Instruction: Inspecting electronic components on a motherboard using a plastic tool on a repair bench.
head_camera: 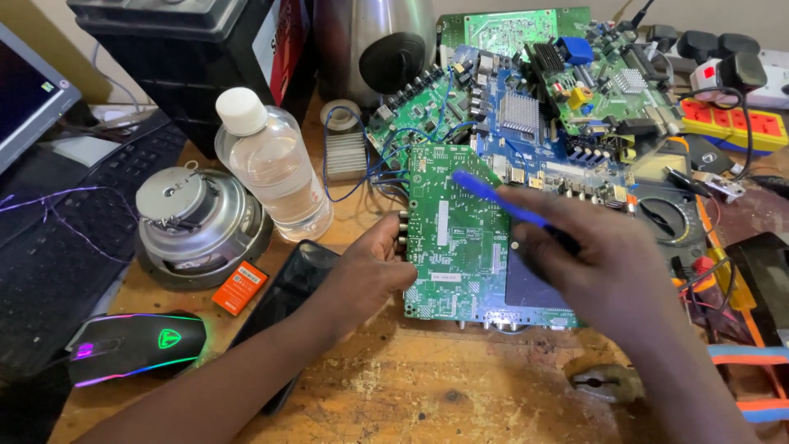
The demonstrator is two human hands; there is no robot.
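Starting at the left edge, a black keyboard (57, 247) is seen beside a corner of a monitor (25, 99), and a black mouse (136, 345) lit in green and purple lies near the front of the wooden workbench (427, 395). A round metal speaker magnet (197, 222) is placed just behind the mouse, with a small orange battery (240, 287) at its front edge. A clear plastic bottle (275, 168) with a white cap stands upright next to the magnet, and a dark phone (288, 288) lies flat in front of the bottle. The left hand (370, 267) is shown curled against the left edge of a green circuit board (456, 247), its fingers touching the connectors there. This board lies flat on the workbench at centre, overlapping a pile of further circuit boards (542, 90) behind it. The right hand (592, 255) is held closed over the right half of the green board, gripping a blue plastic tool (493, 197) whose tip points up and left above the board. Farther right, an orange power strip (735, 123) is seen, and pliers (604, 382) rest near the front.
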